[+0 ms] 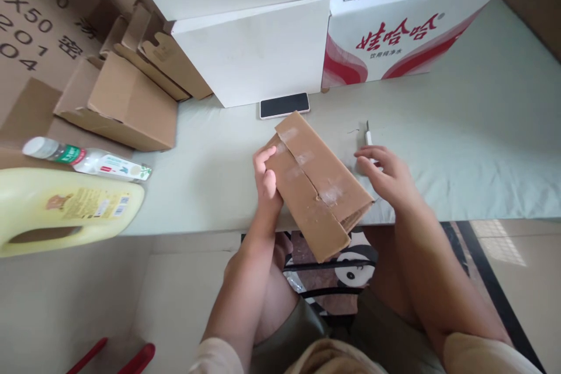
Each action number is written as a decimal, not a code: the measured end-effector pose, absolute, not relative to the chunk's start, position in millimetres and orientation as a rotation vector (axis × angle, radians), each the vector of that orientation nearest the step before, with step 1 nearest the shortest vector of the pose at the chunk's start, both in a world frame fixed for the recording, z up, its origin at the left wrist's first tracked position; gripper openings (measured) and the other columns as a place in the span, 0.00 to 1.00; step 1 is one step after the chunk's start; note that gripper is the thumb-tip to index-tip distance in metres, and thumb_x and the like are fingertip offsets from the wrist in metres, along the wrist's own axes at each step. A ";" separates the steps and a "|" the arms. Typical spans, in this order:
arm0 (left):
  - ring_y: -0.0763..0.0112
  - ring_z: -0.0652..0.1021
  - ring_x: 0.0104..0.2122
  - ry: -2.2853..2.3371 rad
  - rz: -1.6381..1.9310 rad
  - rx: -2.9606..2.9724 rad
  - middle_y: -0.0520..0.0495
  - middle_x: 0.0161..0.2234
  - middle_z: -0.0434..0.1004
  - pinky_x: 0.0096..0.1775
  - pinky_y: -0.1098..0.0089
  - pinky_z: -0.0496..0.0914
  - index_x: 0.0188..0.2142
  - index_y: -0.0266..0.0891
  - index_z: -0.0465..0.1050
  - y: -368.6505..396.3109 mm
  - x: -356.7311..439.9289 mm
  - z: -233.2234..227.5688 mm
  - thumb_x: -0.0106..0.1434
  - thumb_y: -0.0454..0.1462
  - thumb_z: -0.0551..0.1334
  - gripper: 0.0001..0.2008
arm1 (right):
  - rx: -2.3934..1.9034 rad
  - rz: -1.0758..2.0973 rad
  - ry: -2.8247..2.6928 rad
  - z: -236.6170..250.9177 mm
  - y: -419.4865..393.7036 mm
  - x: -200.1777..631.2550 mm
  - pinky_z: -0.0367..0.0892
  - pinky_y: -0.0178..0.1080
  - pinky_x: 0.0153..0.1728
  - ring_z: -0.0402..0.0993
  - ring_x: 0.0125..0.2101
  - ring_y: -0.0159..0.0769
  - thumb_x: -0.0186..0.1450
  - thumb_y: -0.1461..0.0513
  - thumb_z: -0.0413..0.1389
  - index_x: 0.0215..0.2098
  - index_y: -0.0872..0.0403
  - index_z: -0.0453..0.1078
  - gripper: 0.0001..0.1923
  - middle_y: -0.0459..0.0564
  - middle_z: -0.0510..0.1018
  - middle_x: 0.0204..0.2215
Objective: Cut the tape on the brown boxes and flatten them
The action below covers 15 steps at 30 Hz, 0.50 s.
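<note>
Brown cardboard fills the middle of the frame: a small taped box point(318, 184) lies tilted across the near edge of a pale green desk point(460, 146), one end hanging past the edge toward the person. Strips of clear tape run along its top seam. The left hand point(266, 178) grips the box's left side, fingers curled against the cardboard and the thumb on top. The right hand point(385, 175) sits just right of the box, fingers loosely spread and holding nothing, its fingertips resting on or just over a small white-handled cutter point(368, 135) that lies on the desk; whether they touch it cannot be told.

Just beyond the box, a phone point(284, 105) lies flat, screen dark. Behind it, white cartons point(254, 52) are stacked in the upper centre, and to their right stands a white carton with red printing point(394, 41). In the upper left, flattened and folded brown cardboard boxes point(118, 99) lean together. At the left edge lie a clear plastic bottle with a white cap point(87, 159) and, nearer, a large pale yellow jug point(65, 207) on its side. Below the desk edge, the person's knees show, and two red handles point(114, 356) appear at the bottom left.
</note>
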<state>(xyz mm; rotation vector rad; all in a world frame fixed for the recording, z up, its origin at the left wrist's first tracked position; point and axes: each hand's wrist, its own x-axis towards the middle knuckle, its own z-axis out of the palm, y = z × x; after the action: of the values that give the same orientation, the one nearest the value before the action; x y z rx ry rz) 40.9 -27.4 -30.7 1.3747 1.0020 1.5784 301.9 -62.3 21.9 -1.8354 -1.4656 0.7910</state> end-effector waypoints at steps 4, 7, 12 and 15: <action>0.55 0.77 0.56 0.960 1.619 1.200 0.45 0.59 0.74 0.55 0.54 0.73 0.57 0.53 0.69 -27.0 39.1 -24.4 0.68 0.63 0.57 0.27 | -1.424 1.362 -1.526 35.4 -72.1 301.7 0.72 0.59 0.60 0.77 0.58 0.56 0.66 0.36 0.55 0.58 0.47 0.74 0.33 0.56 0.80 0.58; 0.56 0.78 0.53 0.941 1.638 1.065 0.46 0.56 0.76 0.51 0.57 0.74 0.54 0.52 0.71 -25.2 37.3 -15.2 0.67 0.61 0.58 0.25 | -1.248 1.572 -1.591 33.2 -75.2 305.5 0.73 0.60 0.60 0.71 0.64 0.60 0.57 0.31 0.61 0.71 0.45 0.60 0.52 0.60 0.64 0.72; 0.57 0.78 0.53 1.025 1.676 1.048 0.46 0.54 0.77 0.52 0.57 0.73 0.51 0.50 0.72 -22.1 27.8 -5.2 0.65 0.62 0.60 0.26 | -1.013 1.679 -1.747 29.9 -76.2 302.0 0.64 0.61 0.68 0.64 0.70 0.60 0.54 0.34 0.68 0.78 0.48 0.43 0.66 0.64 0.62 0.73; 0.56 0.78 0.54 1.138 1.611 1.104 0.46 0.56 0.76 0.53 0.57 0.74 0.54 0.52 0.72 -20.1 16.8 -8.7 0.68 0.61 0.57 0.24 | -1.070 1.583 -1.702 28.6 -76.6 293.6 0.67 0.61 0.67 0.69 0.67 0.58 0.57 0.39 0.69 0.77 0.48 0.44 0.61 0.63 0.67 0.70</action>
<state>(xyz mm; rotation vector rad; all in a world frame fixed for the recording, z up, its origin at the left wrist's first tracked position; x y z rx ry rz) 16.8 -20.1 -8.7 1.1041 1.1376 1.6106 293.6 -76.6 28.6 -1.0699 -1.7017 1.5829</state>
